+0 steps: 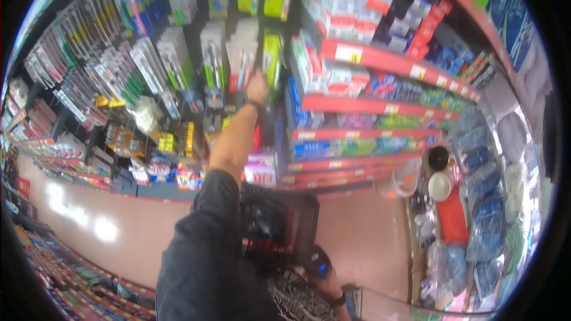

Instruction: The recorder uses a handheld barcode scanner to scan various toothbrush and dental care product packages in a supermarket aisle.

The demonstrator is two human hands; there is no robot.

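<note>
My left hand (258,89) reaches up to the hanging display and is at a blister pack with red and light blue parts (244,73); blur hides whether its fingers grip it. Green-and-white packs (271,55) hang just right of it, and toothbrush-like packs (213,60) to its left. Low in the picture, my right hand (329,281) is beside a black plastic basket (310,227). A dark rounded device with a blue light (319,264) covers part of this hand; whether it is held or worn is unclear. Dark plastic-wrapped contents (263,216) lie in the basket.
Red-edged shelves (379,107) with stacked boxes stand to the right of the display. Buckets (440,186) and bagged textiles (484,214) line the far right. The tiled floor (134,218) shows below, and another stocked shelf (80,272) runs along the lower left.
</note>
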